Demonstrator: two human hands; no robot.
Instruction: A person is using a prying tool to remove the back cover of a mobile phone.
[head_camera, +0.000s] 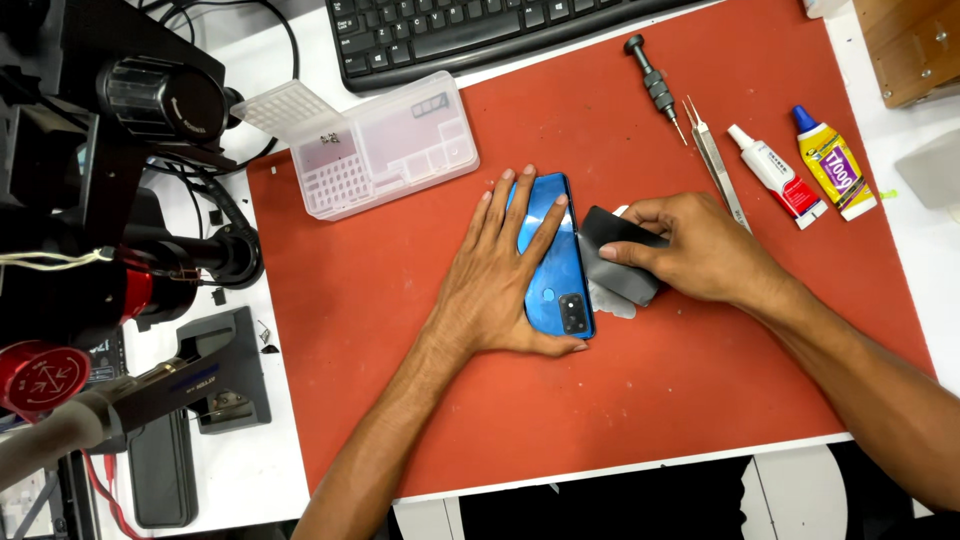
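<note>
A blue phone (556, 268) lies back side up on the red mat (400, 330), its camera block toward me. My left hand (500, 275) lies flat on it, fingers spread across the back, thumb hooked under the near end. My right hand (690, 248) grips a dark flat rectangular piece (612, 258) against the phone's right edge, with a pale grey sheet (612, 300) showing beneath it.
On the mat lie a clear plastic parts box (385, 145), a black screwdriver (655, 88), tweezers (718, 165) and two glue tubes (778, 175) (835, 165). A keyboard (470, 30) sits behind. A microscope stand and tools (110, 200) crowd the left.
</note>
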